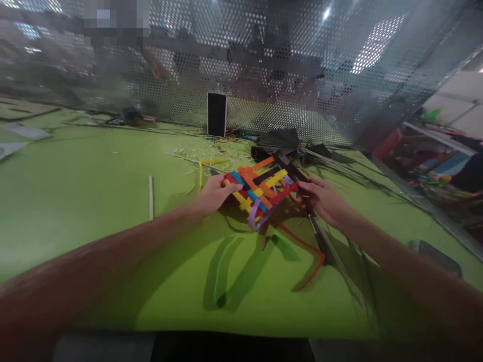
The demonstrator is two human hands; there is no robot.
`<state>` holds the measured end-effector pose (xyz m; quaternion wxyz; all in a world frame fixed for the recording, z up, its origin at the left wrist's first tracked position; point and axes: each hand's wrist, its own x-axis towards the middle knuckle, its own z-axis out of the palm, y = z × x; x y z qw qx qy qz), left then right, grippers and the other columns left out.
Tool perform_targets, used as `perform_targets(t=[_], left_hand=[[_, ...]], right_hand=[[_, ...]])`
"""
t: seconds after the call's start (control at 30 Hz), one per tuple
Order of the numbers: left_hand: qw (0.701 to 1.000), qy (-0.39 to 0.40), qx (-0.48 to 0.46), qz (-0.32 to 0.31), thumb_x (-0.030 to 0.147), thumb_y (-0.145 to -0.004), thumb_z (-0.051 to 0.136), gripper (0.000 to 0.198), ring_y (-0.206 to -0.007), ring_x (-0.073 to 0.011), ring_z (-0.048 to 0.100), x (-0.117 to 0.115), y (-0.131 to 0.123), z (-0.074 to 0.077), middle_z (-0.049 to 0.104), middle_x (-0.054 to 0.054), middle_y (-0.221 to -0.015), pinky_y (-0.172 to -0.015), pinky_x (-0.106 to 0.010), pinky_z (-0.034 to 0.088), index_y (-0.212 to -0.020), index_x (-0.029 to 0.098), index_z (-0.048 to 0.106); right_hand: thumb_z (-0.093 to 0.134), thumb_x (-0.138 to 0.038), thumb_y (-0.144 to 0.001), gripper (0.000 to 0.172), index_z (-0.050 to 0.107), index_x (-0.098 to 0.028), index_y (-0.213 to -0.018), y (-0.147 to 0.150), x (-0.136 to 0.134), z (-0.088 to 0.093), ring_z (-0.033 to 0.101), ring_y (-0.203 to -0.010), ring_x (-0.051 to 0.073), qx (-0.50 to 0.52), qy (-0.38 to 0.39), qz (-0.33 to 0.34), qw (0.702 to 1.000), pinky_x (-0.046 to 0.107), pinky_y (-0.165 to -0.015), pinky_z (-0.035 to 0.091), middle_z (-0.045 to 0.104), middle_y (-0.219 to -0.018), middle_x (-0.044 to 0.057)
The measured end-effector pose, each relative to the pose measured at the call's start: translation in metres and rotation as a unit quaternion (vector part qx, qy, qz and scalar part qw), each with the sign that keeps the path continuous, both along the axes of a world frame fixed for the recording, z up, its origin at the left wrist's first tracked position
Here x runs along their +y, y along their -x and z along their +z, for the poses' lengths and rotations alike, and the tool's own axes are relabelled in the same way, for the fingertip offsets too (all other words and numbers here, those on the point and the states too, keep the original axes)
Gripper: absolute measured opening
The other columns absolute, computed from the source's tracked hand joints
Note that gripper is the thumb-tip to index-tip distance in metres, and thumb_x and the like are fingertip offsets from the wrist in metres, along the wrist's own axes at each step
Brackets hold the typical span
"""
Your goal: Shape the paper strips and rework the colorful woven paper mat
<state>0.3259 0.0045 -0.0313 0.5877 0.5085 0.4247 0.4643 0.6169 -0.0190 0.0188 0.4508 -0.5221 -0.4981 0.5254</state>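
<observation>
Above the green table, a woven piece of coloured strips [260, 188] in orange, yellow, blue, red and black is held between my hands. My left hand [216, 193] is closed on its left edge, the thumb lying on top. At the right side, my right hand [320, 198] pinches the end of a red strip [287, 193] that sticks out of the weave. A purple strip [253, 215] curls from the near edge. Part of my right hand's fingers is hidden behind the strips.
Green strips [222, 271] and an orange-red strip [313, 251] lie on the green table [94, 191]. A dark tablet-like panel [217, 114] stands against the perforated metal screen [181, 75]. Dark strips [279, 140] are heaped behind the weave. A dark box-like object [437, 257] rests at right.
</observation>
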Motion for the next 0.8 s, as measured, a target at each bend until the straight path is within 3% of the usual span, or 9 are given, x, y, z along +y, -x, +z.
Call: perform_targets(t=[0.17,0.3,0.43,0.53,0.63,0.7,0.8], left_hand=[[0.999,-0.019,0.028,0.034,0.038,-0.068,0.081,0.03,-0.06,-0.0165,0.067,0.002,0.0,-0.001,0.073,-0.002,-0.074,-0.063,-0.03,0.059,-0.083,0.015,0.069],[0.998,-0.031,0.034,0.047,0.038,-0.071,0.077,0.027,-0.065,-0.0184,0.069,0.006,0.002,-0.006,0.075,-0.005,-0.079,-0.064,-0.03,0.059,-0.083,0.015,0.07],[0.997,-0.017,-0.023,0.072,0.033,-0.07,0.079,0.024,-0.072,-0.0208,0.073,0.006,0.001,-0.004,0.075,-0.005,-0.078,-0.072,-0.033,0.061,-0.083,0.015,0.07],[0.994,0.013,-0.093,0.059,0.031,-0.067,0.083,0.03,-0.074,-0.023,0.074,0.006,0.002,0.003,0.076,-0.006,-0.08,-0.075,-0.037,0.063,-0.088,0.015,0.071],[0.99,0.016,-0.126,0.055,0.029,-0.062,0.09,0.039,-0.076,-0.0234,0.076,0.007,0.004,0.009,0.078,-0.006,-0.085,-0.077,-0.038,0.064,-0.094,0.015,0.072],[0.991,0.024,-0.126,0.048,0.029,-0.06,0.093,0.041,-0.078,-0.024,0.076,0.007,0.006,0.011,0.078,-0.006,-0.086,-0.076,-0.039,0.065,-0.093,0.015,0.072],[0.991,0.025,-0.131,0.014,0.036,-0.058,0.095,0.044,-0.081,-0.0242,0.076,0.004,0.005,0.015,0.079,-0.007,-0.088,-0.078,-0.039,0.066,-0.09,0.015,0.074]], right_hand=[[0.075,-0.039,-0.079,0.018,0.066,-0.024,-0.076,-0.008,0.009,-0.001,0.053,-0.056,0.014,-0.039,-0.02,-0.018,0.999,0.03,-0.05,0.041,0.063,-0.072,0.003],[0.071,-0.045,-0.082,0.023,0.063,-0.025,-0.074,-0.017,0.018,-0.006,0.052,-0.055,0.016,-0.074,-0.052,-0.048,0.995,0.031,-0.049,0.043,0.063,-0.074,0.005],[0.07,-0.051,-0.083,0.029,0.062,-0.024,-0.076,-0.025,0.026,-0.014,0.053,-0.053,0.016,-0.14,-0.076,-0.04,0.986,0.031,-0.05,0.044,0.062,-0.068,0.004],[0.068,-0.051,-0.085,0.027,0.065,-0.025,-0.091,-0.026,0.025,-0.018,0.055,-0.053,0.018,-0.197,-0.092,-0.01,0.976,0.031,-0.051,0.044,0.06,-0.063,0.002],[0.071,-0.045,-0.085,0.039,0.062,-0.027,-0.118,-0.022,0.018,-0.017,0.058,-0.059,0.017,-0.245,-0.165,-0.003,0.956,0.032,-0.053,0.046,0.067,-0.092,0.006],[0.07,-0.044,-0.087,0.041,0.061,-0.027,-0.123,-0.017,0.012,-0.014,0.06,-0.067,0.016,-0.273,-0.22,0.003,0.937,0.032,-0.058,0.049,0.064,-0.111,0.009],[0.066,-0.047,-0.09,0.04,0.063,-0.025,-0.124,-0.008,0.003,-0.01,0.06,-0.072,0.017,-0.289,-0.237,0.041,0.927,0.031,-0.061,0.051,0.064,-0.11,0.01]])
